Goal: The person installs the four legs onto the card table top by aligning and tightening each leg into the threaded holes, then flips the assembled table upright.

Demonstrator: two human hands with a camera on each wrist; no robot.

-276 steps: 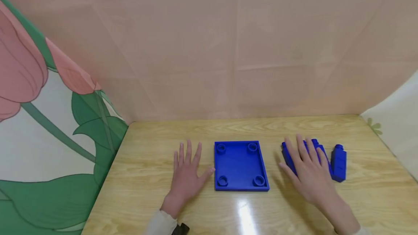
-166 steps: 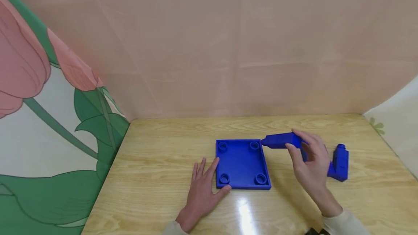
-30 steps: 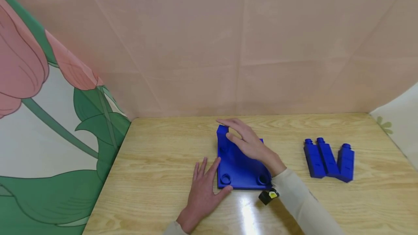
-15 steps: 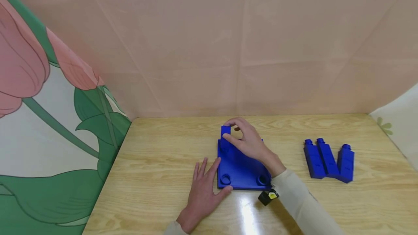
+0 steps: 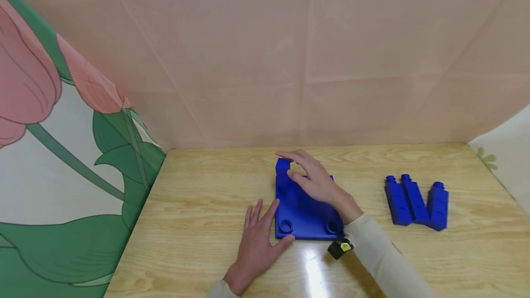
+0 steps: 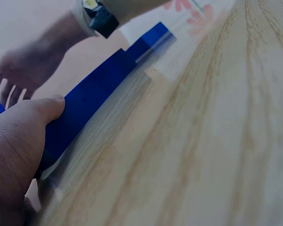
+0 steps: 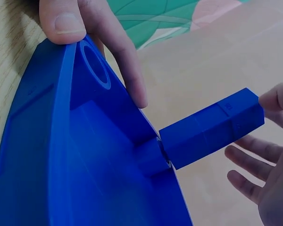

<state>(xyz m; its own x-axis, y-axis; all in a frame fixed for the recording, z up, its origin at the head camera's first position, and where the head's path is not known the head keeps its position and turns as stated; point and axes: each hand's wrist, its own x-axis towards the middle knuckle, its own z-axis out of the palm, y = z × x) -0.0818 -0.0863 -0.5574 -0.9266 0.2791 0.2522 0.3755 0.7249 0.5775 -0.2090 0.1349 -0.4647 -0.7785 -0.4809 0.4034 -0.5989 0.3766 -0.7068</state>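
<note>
blue post (image 5: 283, 176) stands at the far left corner of the blue tray (image 5: 308, 227), its narrow end meeting the round socket. from my head feed, the right hand (image 5: 314, 182) seems to pinch the post's upper end between thumb and index finger, though some fingertips are hidden. i see the left hand (image 5: 257, 248) with fingers spread, thumb and index touching the tray's near left corner. three more posts (image 5: 415, 203) lie well to the right on the wooden table (image 5: 198, 187).

Creased pinkish backdrop (image 5: 248, 59) behind a glossy wood-grain table (image 5: 198, 187)
</note>
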